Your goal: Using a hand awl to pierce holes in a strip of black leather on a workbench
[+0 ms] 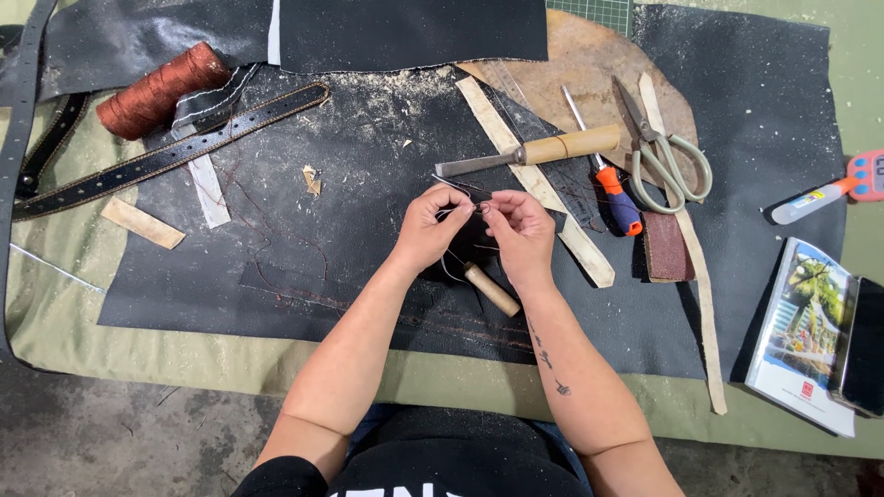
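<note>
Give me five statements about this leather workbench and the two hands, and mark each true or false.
1. Both hands meet over the black leather sheet, the left hand and right hand pinching thin thread between fingertips. True.
2. The scissors lie to the left of the hands. False: they lie to the upper right, on the brown leather piece.
3. A spool of rust-brown thread lies at the upper left. True.
4. The wooden-handled knife is held in the right hand. False: it lies on the bench above the hands, untouched.
5. A wooden-handled tool lies just below the hands. True.
</note>
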